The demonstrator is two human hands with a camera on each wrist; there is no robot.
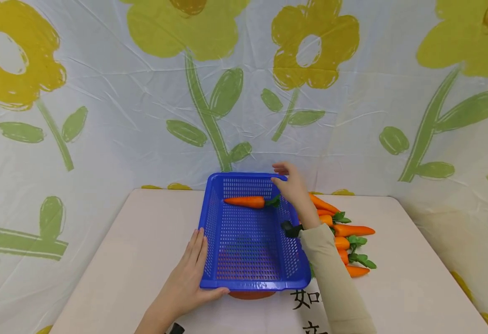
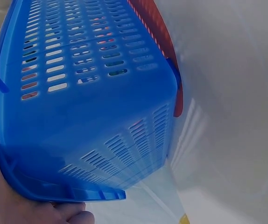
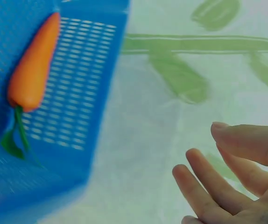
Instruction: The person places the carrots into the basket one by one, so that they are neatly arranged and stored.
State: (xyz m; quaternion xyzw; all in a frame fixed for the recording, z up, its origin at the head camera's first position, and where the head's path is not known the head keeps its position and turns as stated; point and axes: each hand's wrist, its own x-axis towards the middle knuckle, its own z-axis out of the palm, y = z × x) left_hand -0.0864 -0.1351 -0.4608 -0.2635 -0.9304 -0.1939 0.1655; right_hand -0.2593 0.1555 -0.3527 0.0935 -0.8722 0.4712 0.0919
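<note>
A blue plastic basket (image 1: 248, 284) with slotted walls stands at the table's middle. One orange carrot (image 1: 245, 202) with green leaves lies inside near its far wall; the right wrist view also shows this carrot (image 3: 33, 65). My left hand (image 1: 185, 273) rests against the basket's near left corner, fingers straight along the left rim and thumb along the front rim. Above the far right corner is my right hand (image 1: 291, 185), its fingers spread and loosely bent. Nothing lies between those fingers in the right wrist view, where the hand (image 3: 236, 177) is apart from the basket.
Several more carrots (image 1: 354, 230) are piled on the table to the right of the basket, partly hidden by the right forearm. The pale tabletop (image 1: 143, 222) carries printed black characters near its front. A flower-printed cloth (image 1: 135, 93) hangs close behind the table.
</note>
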